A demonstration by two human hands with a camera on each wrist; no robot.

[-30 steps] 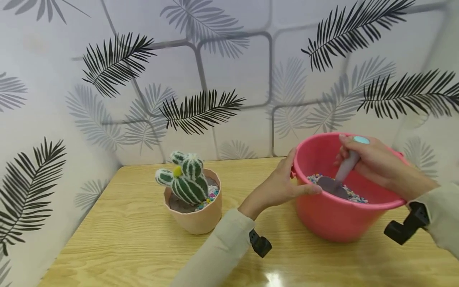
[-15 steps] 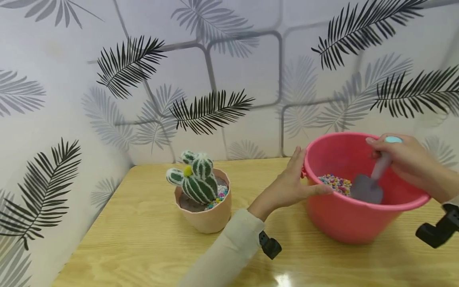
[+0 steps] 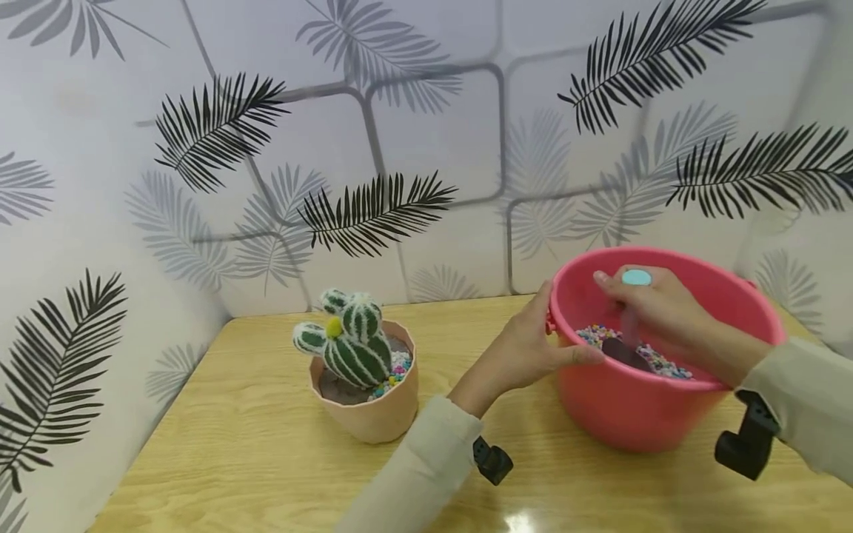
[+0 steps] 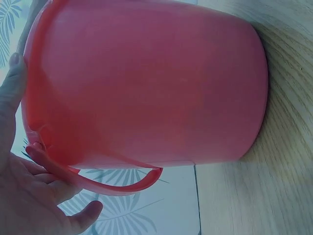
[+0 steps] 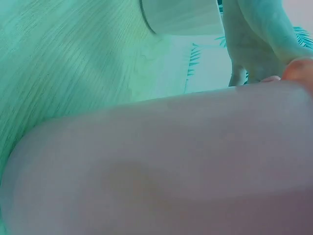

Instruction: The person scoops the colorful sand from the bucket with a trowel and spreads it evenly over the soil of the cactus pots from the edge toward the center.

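A pink bucket [image 3: 633, 414] stands on the table at the right, with small multicoloured beads [image 3: 666, 366] inside. My left hand [image 3: 520, 348] rests against its left side, fingers spread along the outside and thumb at the near rim. In the left wrist view, those fingers lie beside the bucket's red handle [image 4: 117, 188]. Reaching over the rim, my right hand [image 3: 656, 300] grips a small trowel by its grey handle, the turquoise end showing above the fist. The trowel's dark blade [image 3: 625, 354] is down among the beads. The bucket's wall [image 5: 146, 166] fills most of the right wrist view.
Left of the bucket, a knitted green cactus [image 3: 360, 355] with a yellow bobble sits in a peach pot [image 3: 376, 418]. Brown filling and coloured beads surround it. Behind the wooden table [image 3: 233, 459] rises a leaf-patterned wall [image 3: 453, 222].
My right hand drew the trowel rightward through the bucket, baring its blade, then brought it back left into the beads. My left hand stays at the rim; the view swung right, then left.
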